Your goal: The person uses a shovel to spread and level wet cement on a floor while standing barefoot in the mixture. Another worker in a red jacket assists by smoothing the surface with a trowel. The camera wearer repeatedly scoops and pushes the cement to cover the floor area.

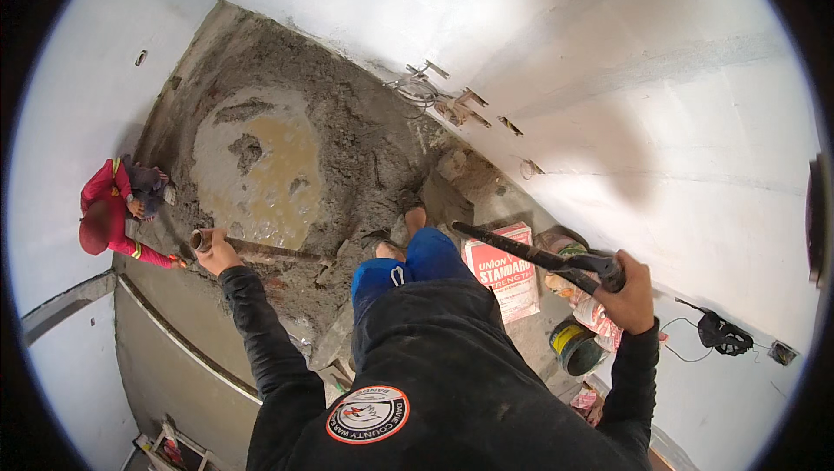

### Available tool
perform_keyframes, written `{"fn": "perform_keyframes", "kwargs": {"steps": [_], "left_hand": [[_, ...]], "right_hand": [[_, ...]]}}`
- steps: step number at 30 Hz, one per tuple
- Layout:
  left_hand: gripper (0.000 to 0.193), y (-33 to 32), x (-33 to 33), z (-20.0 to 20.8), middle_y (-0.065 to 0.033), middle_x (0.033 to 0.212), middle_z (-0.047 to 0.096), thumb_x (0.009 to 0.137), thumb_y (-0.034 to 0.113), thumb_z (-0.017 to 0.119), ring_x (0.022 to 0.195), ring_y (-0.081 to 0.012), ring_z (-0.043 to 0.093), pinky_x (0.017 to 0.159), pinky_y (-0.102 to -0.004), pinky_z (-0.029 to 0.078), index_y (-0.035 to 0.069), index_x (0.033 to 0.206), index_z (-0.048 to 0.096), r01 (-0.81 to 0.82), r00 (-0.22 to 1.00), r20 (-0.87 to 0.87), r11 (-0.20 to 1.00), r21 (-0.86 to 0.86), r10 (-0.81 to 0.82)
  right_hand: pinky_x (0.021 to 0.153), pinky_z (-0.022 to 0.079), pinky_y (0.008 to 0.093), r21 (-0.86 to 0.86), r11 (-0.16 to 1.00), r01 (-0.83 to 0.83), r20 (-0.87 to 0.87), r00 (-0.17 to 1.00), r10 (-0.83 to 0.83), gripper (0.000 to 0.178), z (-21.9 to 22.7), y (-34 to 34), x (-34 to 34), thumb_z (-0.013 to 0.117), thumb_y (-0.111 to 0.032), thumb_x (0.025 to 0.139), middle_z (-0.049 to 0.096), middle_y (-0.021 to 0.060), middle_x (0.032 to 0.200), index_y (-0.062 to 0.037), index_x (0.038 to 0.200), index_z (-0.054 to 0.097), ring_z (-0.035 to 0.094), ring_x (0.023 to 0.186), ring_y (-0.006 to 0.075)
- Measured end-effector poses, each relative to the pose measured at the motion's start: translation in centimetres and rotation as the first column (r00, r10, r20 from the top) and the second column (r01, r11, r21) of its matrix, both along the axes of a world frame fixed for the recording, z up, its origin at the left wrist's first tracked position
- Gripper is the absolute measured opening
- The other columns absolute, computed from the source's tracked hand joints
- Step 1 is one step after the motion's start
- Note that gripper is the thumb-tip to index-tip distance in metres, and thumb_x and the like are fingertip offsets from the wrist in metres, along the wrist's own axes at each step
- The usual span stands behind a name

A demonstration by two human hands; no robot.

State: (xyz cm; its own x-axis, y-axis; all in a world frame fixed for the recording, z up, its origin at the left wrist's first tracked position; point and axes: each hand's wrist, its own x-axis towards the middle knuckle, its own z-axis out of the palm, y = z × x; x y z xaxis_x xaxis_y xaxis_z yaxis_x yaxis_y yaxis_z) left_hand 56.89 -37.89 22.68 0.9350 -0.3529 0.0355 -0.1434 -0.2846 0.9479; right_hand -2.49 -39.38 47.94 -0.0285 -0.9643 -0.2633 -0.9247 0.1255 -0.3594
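Out to the left, my left hand (219, 255) is closed at the thick end of a wooden pole (278, 253). The pole runs rightward low over wet grey mortar (356, 141); whether it carries a tool head I cannot tell. On the right, my right hand (630, 295) grips a long dark tool (530, 254) by its black handle. The tool slants up and left, over a red and white cement bag (506, 273); its exact kind is unclear. My bare feet (415, 221) stand at the mortar's edge. Cloudy brown water (278, 180) pools in its middle.
A person in red (109, 197) crouches at the left wall, one hand reaching near my left hand. A dark bucket (576, 348) stands by crumpled bags at right. Loose wires (417, 89) stick out from the wall. A long straight strip (187, 341) lies at left.
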Motion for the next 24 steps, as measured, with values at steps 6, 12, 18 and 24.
{"fn": "perform_keyframes", "kwargs": {"steps": [6,12,18,24], "left_hand": [[0.014,-0.9,1.0,-1.2,-0.002,0.077,0.056,0.065,0.005,0.061,0.07,-0.0154,0.051,0.067,-0.0289,0.041,0.006,0.078,0.055,-0.021,1.0,0.009,1.0,-0.004,0.021],[0.013,-3.0,-0.1,-1.2,-0.001,0.076,0.056,0.066,0.002,0.059,0.068,-0.0139,0.051,0.066,-0.0269,0.042,0.005,0.078,0.054,-0.003,1.0,0.013,0.999,0.049,0.002],[0.012,-4.9,-0.3,-2.8,-0.0017,0.077,0.056,0.067,0.004,0.06,0.07,-0.0152,0.051,0.067,-0.03,0.043,0.005,0.077,0.054,0.061,0.998,0.005,0.996,0.061,-0.062],[0.012,-6.0,-1.7,-2.2,-0.0024,0.077,0.056,0.067,0.005,0.06,0.07,-0.0158,0.051,0.07,-0.0305,0.043,0.005,0.077,0.054,0.009,1.0,0.017,0.993,0.116,-0.011]], "right_hand": [[0.064,0.046,0.0346,0.126,0.99,0.069,0.06,0.995,-0.077,0.036,0.6,0.4,-0.3,0.063,-0.01,0.053,0.059,0.0175,0.07,0.0006,0.086,0.057,0.059,0.068,0.0325],[0.066,0.047,0.0334,0.136,0.989,0.051,0.062,0.996,-0.06,0.04,-2.0,0.7,-6.7,0.065,-0.01,0.054,0.06,0.0161,0.074,0.0018,0.092,0.058,0.059,0.067,0.0282],[0.058,0.045,0.0308,0.334,0.901,0.279,0.079,0.944,-0.321,0.036,-8.9,-0.7,-21.1,0.067,-0.009,0.056,0.058,0.0129,0.073,0.0024,0.088,0.057,0.051,0.058,0.0162],[0.075,0.046,0.0399,-0.244,0.97,0.005,-0.535,0.833,-0.139,0.044,-9.1,-8.9,-22.9,0.066,-0.011,0.071,0.053,0.01,0.102,-0.0104,0.112,0.053,0.054,0.096,0.028]]}}
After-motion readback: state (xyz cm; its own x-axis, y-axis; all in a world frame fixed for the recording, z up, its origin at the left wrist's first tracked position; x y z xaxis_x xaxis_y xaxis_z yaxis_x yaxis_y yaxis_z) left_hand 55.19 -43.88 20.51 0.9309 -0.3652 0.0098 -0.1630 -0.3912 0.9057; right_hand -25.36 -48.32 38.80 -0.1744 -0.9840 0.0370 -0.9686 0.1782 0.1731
